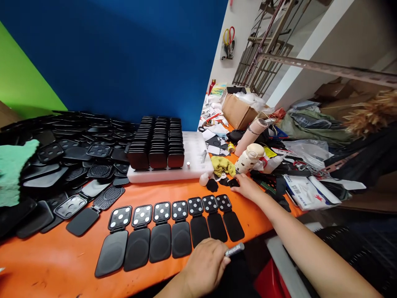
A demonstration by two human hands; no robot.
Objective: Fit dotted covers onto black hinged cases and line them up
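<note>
Left hand (206, 265): fingers curled together into a loose fist around a small silver cylinder (235, 249), which juts out to the right past the knuckles. The hand rests at the near edge of the orange table (62, 256), just in front of the row of open black cases (169, 231), with its forearm entering from the bottom edge of the view.

Right hand (246, 186): reached forward and to the left, palm down, fingers extended and nearly flat. The fingertips touch a small black piece (233, 182) lying on the table; whether they pinch it or merely rest on it cannot be told at this size. The right forearm runs diagonally from the lower right corner, held straight and low over the table edge.

The row consists of seven hinged cases laid open side by side, each upper half bearing white dots. The black piece lies beyond the right end of this row, near a yellow cloth (222, 165) and a cream bottle (248, 159). Behind the row stands a white tray (195, 167) carrying stacked black cases (158, 142).
</note>
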